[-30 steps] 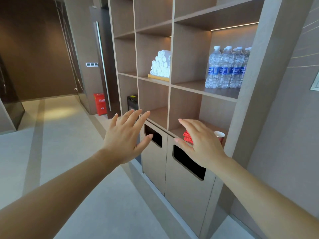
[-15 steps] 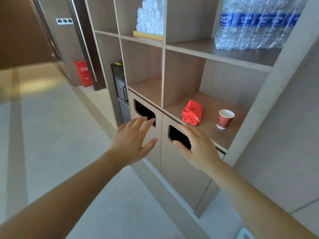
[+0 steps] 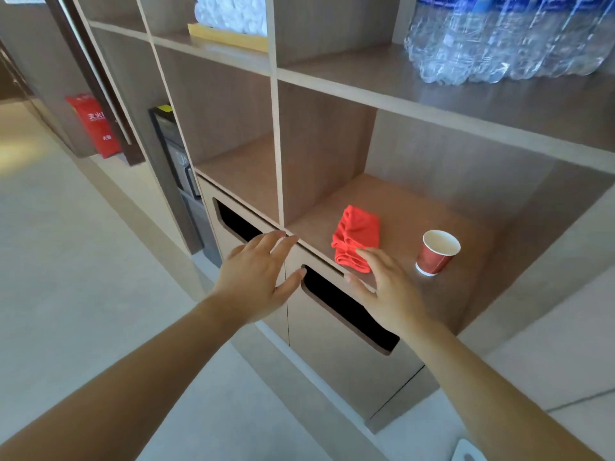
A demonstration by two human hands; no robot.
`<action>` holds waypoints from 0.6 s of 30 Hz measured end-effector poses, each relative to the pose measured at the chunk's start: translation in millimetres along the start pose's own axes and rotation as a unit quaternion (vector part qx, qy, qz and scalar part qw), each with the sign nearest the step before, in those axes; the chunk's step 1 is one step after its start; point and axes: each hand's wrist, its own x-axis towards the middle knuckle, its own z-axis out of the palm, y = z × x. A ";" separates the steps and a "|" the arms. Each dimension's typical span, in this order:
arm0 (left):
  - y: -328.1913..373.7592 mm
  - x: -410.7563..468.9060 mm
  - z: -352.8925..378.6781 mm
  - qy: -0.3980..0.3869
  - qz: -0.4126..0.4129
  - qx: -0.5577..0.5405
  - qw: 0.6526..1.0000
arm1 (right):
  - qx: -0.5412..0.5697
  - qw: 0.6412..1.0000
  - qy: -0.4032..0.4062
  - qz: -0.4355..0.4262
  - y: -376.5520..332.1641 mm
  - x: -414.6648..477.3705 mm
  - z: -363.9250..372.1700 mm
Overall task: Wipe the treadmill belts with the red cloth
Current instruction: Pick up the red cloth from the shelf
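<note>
One red cloth [image 3: 356, 237] lies folded on the shelf [image 3: 432, 304] of the lower right compartment, its long axis running from the front edge back into the compartment. One red paper cup [image 3: 436, 252] stands upright near it, to its right. Two hands show. The right hand [image 3: 387, 287] is spread open, holding nothing, its fingertips [image 3: 366, 252] at the cloth's near end. The left hand [image 3: 258, 277] is open and empty, in front of the cabinet doors [image 3: 339, 357], which have two dark slots.

red cloth [image 3: 356, 237], folded, on shelf [image 3: 416, 207]
</note>
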 end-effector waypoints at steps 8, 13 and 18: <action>-42.3 113.7 42.8 -0.013 0.092 -0.031 0.995 | -0.046 0.992 0.025 0.112 26.0 87.0 50.3; -66.1 173.6 63.1 -0.045 0.164 -0.051 0.984 | -0.108 0.974 -0.006 0.198 36.9 128.4 91.3; -82.3 213.2 92.4 -0.070 0.233 -0.073 0.967 | -0.191 0.937 -0.037 0.290 47.9 142.3 128.6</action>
